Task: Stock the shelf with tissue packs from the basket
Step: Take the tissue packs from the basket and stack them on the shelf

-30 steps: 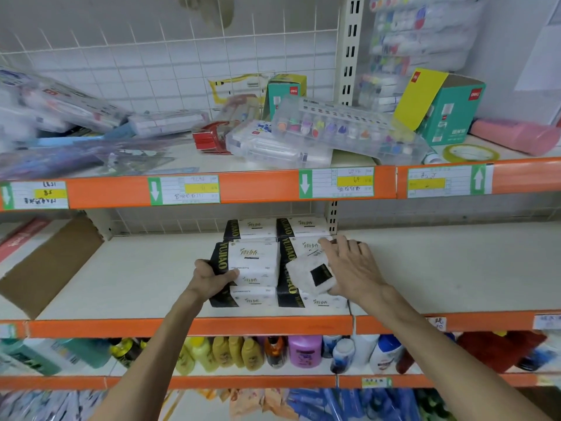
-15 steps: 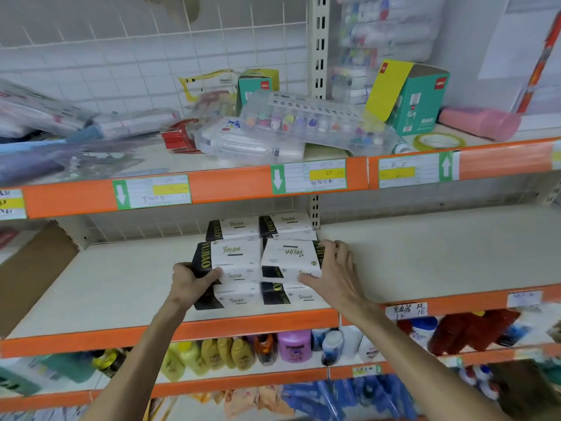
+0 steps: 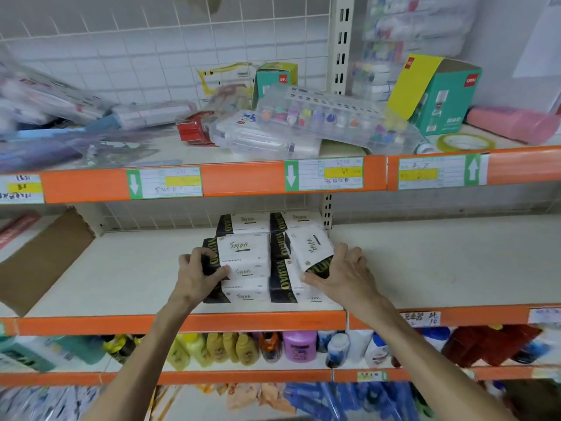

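- Middle shelf [image 3: 425,268]: carries the tissue packs, left of its centre.
- Stack [image 3: 243,259]: two columns, with more packs behind (basket not in view).
- Tilted pack [image 3: 309,247]: askew atop the right column; I judge this the placing step.
- Left hand [image 3: 197,275]: fingers curled round the left column's top pack.
- Right hand [image 3: 346,275]: pinches the tilted pack. Next: level it, seat it flush.

Bare shelf [image 3: 440,262] right of tissue packs [image 3: 243,256]; cardboard [image 3: 39,262] blocks far left.
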